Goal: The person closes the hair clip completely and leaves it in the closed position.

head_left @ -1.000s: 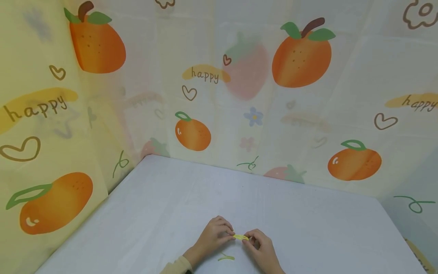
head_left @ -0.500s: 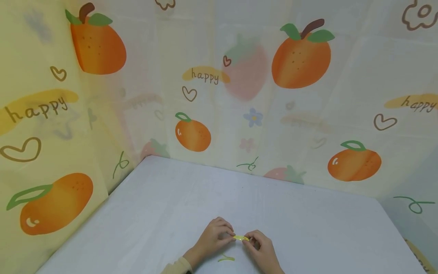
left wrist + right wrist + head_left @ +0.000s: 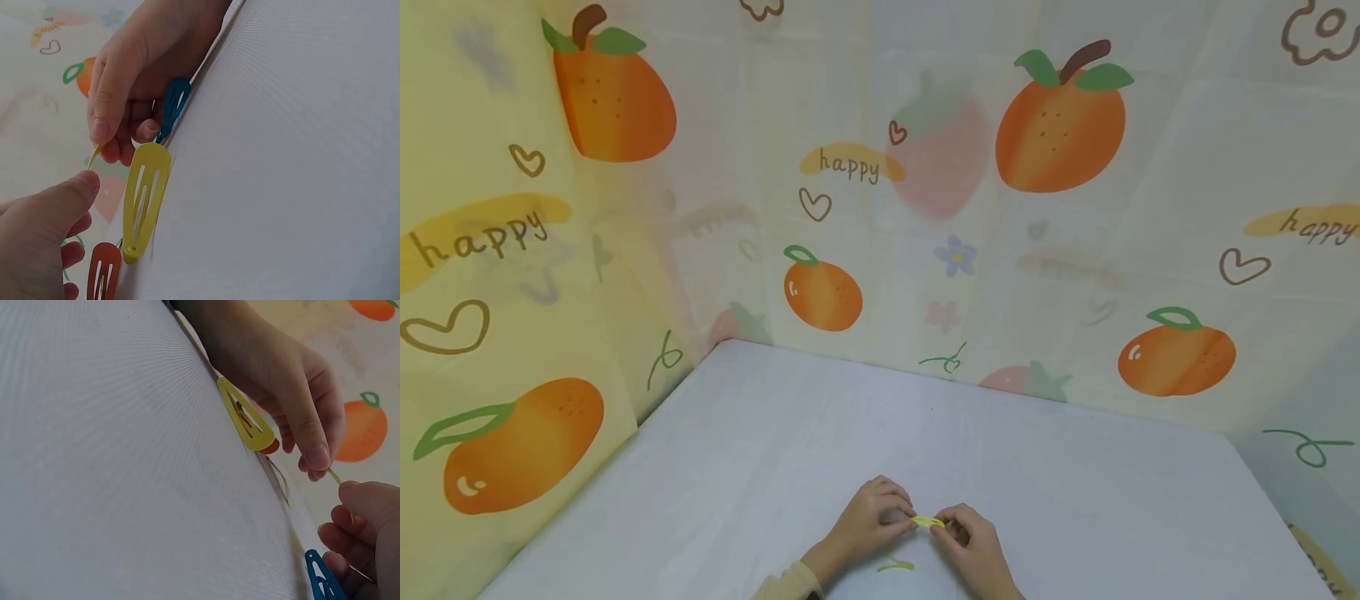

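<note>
A yellow snap hair clip [image 3: 927, 522] stretches between my hands in the head view, low over the white table. My left hand [image 3: 872, 514] pinches its left end between thumb and fingers. The thumb and fingers of my right hand [image 3: 972, 540] pinch the other end. In the left wrist view this held clip [image 3: 95, 154] shows edge-on as a thin strip. A second yellow hair clip [image 3: 898, 566] lies on the table on the near side of the hands. Close to my right hand is a blue hair clip [image 3: 175, 103]; an orange hair clip [image 3: 104, 262] is near my left hand.
The white-covered table [image 3: 820, 433] meets a pale curtain [image 3: 880, 275] printed with oranges and hearts at its back edge. Another patterned sheet [image 3: 512, 333] rises along the left side. In the head view the hands hide the blue and orange clips.
</note>
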`<control>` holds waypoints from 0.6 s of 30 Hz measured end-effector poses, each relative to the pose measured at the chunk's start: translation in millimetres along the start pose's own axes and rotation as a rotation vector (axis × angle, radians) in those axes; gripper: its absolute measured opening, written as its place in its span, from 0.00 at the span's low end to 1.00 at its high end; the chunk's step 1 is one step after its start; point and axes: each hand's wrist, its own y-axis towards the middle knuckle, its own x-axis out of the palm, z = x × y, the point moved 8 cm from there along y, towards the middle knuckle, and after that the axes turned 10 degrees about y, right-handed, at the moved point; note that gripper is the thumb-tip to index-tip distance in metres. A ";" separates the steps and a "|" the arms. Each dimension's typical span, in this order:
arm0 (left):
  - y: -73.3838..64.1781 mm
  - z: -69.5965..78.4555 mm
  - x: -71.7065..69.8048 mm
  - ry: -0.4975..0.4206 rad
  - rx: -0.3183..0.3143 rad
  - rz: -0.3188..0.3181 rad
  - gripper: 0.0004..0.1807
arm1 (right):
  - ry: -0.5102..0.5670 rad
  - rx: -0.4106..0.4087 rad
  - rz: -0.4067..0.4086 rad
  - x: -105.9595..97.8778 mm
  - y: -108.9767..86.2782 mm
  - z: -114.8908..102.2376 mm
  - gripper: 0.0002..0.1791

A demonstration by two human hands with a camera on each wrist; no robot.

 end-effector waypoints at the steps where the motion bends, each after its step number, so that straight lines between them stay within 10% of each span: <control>1: 0.1 0.2 -0.2 0.001 -0.001 0.001 0.05 | 0.001 0.002 -0.001 0.0 0.1 0.0 0.09; 18: -0.2 -0.9 2.0 -0.017 -0.041 -0.046 0.05 | 0.001 0.020 -0.007 0.6 0.0 2.3 0.08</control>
